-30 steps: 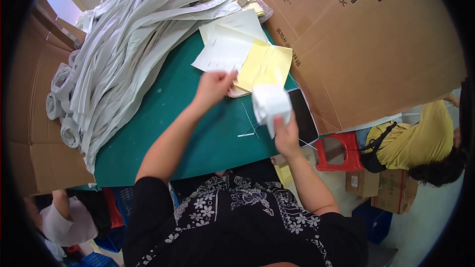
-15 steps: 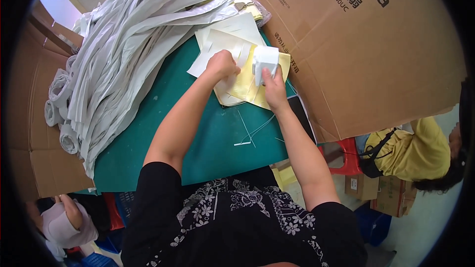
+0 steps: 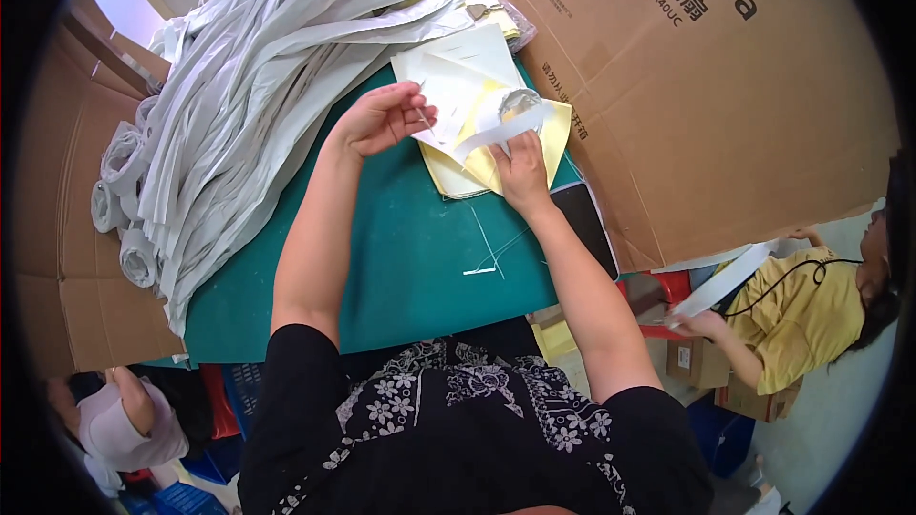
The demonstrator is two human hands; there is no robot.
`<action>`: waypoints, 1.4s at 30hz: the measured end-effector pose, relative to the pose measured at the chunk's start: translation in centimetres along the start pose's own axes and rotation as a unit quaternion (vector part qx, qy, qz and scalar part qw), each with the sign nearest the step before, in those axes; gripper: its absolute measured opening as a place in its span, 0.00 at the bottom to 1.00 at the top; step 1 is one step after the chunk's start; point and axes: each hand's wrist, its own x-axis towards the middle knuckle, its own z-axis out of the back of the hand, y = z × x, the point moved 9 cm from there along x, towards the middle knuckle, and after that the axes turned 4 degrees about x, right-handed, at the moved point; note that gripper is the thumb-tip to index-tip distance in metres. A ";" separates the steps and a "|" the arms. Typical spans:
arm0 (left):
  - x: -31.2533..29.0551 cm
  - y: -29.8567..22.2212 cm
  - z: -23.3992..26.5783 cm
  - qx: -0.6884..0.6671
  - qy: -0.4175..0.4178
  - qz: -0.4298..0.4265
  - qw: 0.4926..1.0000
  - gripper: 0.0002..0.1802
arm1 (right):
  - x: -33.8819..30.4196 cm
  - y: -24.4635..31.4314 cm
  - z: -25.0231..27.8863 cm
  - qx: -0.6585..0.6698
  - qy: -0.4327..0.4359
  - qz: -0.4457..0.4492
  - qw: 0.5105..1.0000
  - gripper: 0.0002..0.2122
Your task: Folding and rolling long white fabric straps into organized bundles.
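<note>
My right hand (image 3: 523,172) is closed around the lower side of a white roll of strip material (image 3: 520,101). Its band stretches out toward the lower left over yellow and white sheets (image 3: 448,76). To the left of these sheets, my left hand (image 3: 386,121) is raised with its fingers curled. A thin white strip (image 3: 426,122) shows at its fingertips; it is narrow and partly hidden by them. Loose white threads (image 3: 491,257) and a small white piece lie on the green tabletop (image 3: 382,277) closer to me.
A large heap of long white strips (image 3: 277,86), some rolled up, covers the left side. A tall cardboard panel (image 3: 687,114) walls off the right, with a dark flat object (image 3: 584,224) beside it. A person in yellow (image 3: 801,315) holds a white strip at the far right.
My left hand has moved left, off the sheets, and turned with its fingers showing. In my right hand the roll has tilted, and its band now stretches out. The person in yellow raised a strip.
</note>
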 end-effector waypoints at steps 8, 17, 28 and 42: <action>-4.8 -5.9 -3.8 0.777 -0.344 -0.174 0.498 0.25 | 0.1 1.1 0.3 -0.039 -0.025 0.034 0.998 0.13; -1.6 1.7 -7.3 0.677 -0.008 -0.118 0.727 0.35 | 0.1 2.0 0.2 -0.012 -0.022 0.040 0.999 0.12; -5.6 3.1 -11.0 0.655 0.125 -0.248 0.702 0.09 | 0.1 1.2 0.2 0.012 -0.026 0.016 0.999 0.12; -14.4 1.1 -10.3 0.312 -0.054 -0.042 0.947 0.04 | -0.1 6.8 2.3 0.179 0.167 -0.142 0.959 0.21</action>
